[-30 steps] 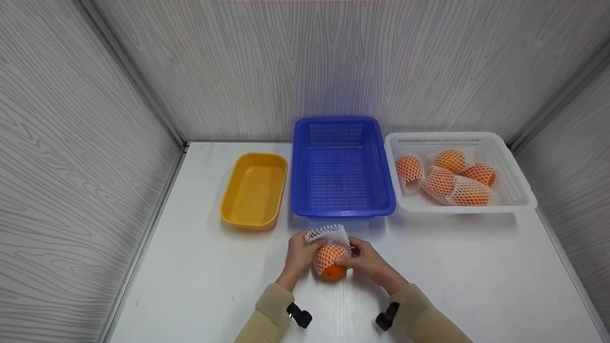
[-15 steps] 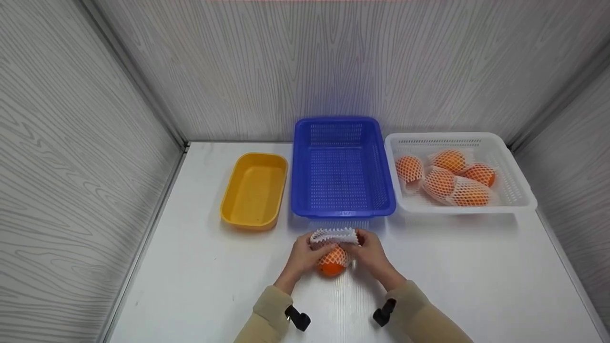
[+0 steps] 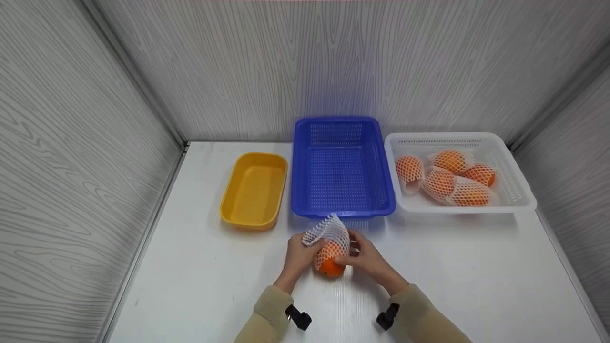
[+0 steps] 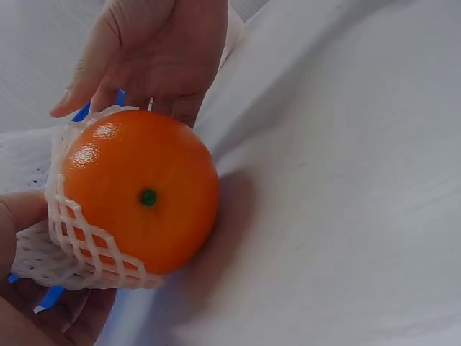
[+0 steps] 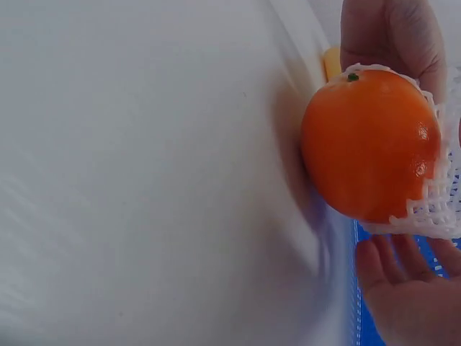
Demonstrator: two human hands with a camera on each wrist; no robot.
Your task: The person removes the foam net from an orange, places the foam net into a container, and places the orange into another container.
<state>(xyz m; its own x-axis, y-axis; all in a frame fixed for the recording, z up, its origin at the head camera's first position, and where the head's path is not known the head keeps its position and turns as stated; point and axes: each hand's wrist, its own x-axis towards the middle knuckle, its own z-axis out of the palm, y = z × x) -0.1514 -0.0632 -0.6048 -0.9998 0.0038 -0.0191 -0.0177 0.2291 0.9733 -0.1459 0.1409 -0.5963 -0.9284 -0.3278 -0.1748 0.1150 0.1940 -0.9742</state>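
Evidently, the item under inspection is an orange [image 3: 332,270], located on the person's side of the blue basket [image 3: 343,213], which stands at its 12 o'clock. A white net [image 3: 334,232] covers its far part; the near part, with the green stem mark [image 4: 148,197], is bare. Contact with the table [image 3: 190,276] cannot be confirmed.

Handling, as judged: the fruit appears firm and moderately light. Its skin is glossy and would likely slip under smooth fingertips. The net looks soft, springy and nearly weightless, liable to stretch or tear if pulled hard at one point. The fruit is best taken at its widest part, from 3 and 9 o'clock; the net, by its loose end toward 12.

Grip: the left hand [image 3: 299,255], at 9 o'clock, pinches the net against the fruit, thumb laid across the mesh. The right hand [image 3: 370,261], at 3 o'clock, is loosely cupped, fingers relaxed and parted, their tips beside the net's edge. Whether its thumb presses on the orange cannot be determined.
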